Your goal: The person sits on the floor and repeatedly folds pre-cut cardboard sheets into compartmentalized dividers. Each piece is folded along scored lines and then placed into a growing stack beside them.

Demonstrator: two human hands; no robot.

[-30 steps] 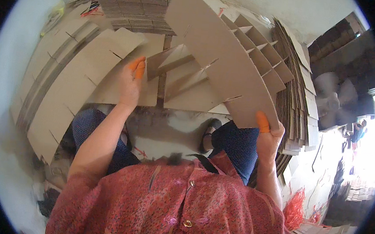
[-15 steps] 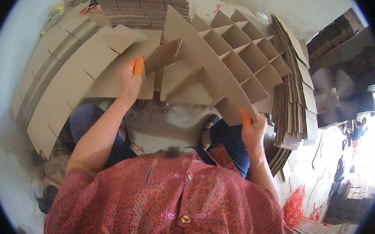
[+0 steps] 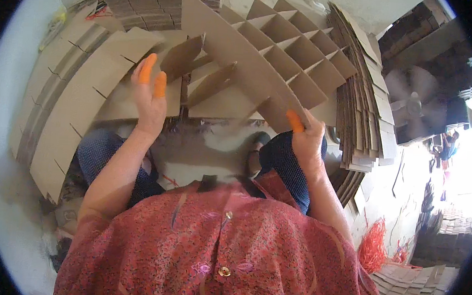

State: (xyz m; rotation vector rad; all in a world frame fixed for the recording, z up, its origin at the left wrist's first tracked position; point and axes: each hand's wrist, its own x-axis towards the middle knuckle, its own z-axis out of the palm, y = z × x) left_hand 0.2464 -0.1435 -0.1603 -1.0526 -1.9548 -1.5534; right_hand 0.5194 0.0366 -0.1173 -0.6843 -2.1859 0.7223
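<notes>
A cardboard divider grid [image 3: 288,49] of interlocked brown strips stands tilted in front of me, its long near strip [image 3: 238,48] running from upper left to lower right. My right hand [image 3: 307,139], with an orange finger cover, grips the lower right end of that strip. My left hand [image 3: 152,99] is raised with its fingers apart and nothing in them. Orange covers sit on two of its digits. Just beyond it, loose-ended cardboard pieces [image 3: 182,57] jut from the grid's near side. A slotted cardboard strip stack [image 3: 87,94] lies left of my left hand.
Another cardboard stack [image 3: 147,4] stands at the back, and a tall stack of strips [image 3: 364,96] leans at the right. Farther right are a fan [image 3: 414,104], red plastic twine [image 3: 372,247] and more cardboard [image 3: 419,287]. My knees flank the work.
My left hand has opened its fingers and shifted slightly left. The grid and my right hand have moved up and left in the picture, and another cross strip now shows on the near side.
</notes>
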